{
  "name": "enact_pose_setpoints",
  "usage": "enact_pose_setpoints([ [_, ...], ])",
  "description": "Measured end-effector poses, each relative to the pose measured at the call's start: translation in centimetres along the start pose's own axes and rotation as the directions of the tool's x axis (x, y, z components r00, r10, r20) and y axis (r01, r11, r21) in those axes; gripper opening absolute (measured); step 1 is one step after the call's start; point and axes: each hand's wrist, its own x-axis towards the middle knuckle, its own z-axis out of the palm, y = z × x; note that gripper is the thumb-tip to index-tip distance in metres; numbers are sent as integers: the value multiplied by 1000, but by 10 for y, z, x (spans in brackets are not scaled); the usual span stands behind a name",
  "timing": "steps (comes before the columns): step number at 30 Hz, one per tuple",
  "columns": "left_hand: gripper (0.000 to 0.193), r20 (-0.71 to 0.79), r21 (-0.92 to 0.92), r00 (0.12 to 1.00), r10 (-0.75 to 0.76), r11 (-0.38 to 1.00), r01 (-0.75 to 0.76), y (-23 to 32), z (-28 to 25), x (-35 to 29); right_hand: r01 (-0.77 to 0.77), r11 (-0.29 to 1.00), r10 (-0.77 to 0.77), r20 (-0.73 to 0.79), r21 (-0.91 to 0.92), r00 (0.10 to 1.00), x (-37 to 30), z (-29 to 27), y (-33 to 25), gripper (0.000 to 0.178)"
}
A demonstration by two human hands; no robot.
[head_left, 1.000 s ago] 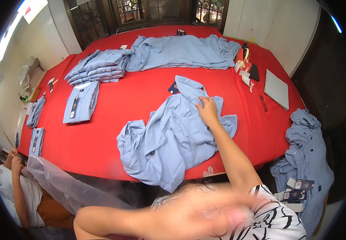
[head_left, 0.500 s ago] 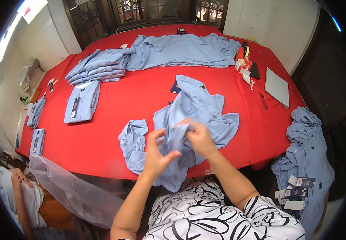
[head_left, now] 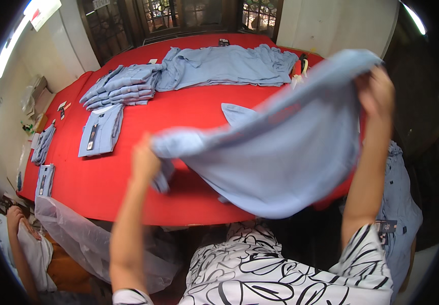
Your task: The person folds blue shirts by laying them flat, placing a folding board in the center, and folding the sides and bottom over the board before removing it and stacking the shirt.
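Note:
A light blue shirt (head_left: 280,157) is stretched out in the air above the red-covered table (head_left: 102,188), blurred by motion. My left hand (head_left: 146,160) is closed on its left end, over the near left part of the table. Higher up at the right, my right hand (head_left: 377,94) grips the other end. The cloth sags between both hands and hangs over the table's near edge. Beyond it, a pale blue piece of cloth (head_left: 236,114) shows on the table; whether it belongs to the same shirt is hidden.
Folded blue shirts (head_left: 125,84) are stacked at the far left, with a tagged folded shirt (head_left: 100,131) before them. Unfolded shirts (head_left: 229,66) lie along the back. More shirts (head_left: 400,203) hang at the right. Clear plastic (head_left: 92,229) drapes near a seated person (head_left: 31,244).
The shirt was bunched on the table between my hands; now it is lifted and spread wide. My right hand has moved up and right, my left hand left and up.

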Motion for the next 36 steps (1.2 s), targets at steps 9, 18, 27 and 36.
enact_pose_setpoints([
  [9,25,-488,302,845,220,950,-74,56,-252,139,82,995,-58,356,-52,933,53,-4,4,29],
  [18,46,45,64,992,122,990,-125,16,-152,-58,-325,930,368,386,-174,846,-85,-144,113,45],
  [27,58,573,95,790,-216,976,198,-6,-95,-179,-565,587,771,187,-580,609,-162,-249,126,31],
  [36,48,34,190,999,14,982,-20,-39,39,-120,439,235,126,475,-867,871,-181,-166,199,41],
])
